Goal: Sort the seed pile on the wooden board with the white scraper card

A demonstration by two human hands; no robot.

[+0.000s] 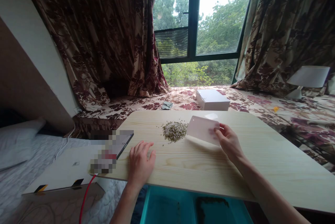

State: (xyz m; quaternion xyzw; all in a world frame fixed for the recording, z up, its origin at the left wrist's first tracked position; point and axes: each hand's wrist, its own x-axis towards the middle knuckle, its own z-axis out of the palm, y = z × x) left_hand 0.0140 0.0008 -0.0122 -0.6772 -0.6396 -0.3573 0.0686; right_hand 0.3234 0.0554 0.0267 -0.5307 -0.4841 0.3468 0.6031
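Observation:
My right hand grips a thin whitish, semi-clear plastic scraper by its right edge, thumb on the near face. The scraper is tilted, and its left end is beside a mixed pile of small green beans and white grains on the wooden tabletop. Several loose beans lie around the pile. My left hand rests palm down on the tabletop, to the near left of the pile, fingers loosely spread with nothing in them.
Below the table's near edge is a teal bin with two compartments; dark matter shows in the right one. A blurred-out device with a red cable sits at the left. Behind the table are a white box, a grey cloth and a lamp.

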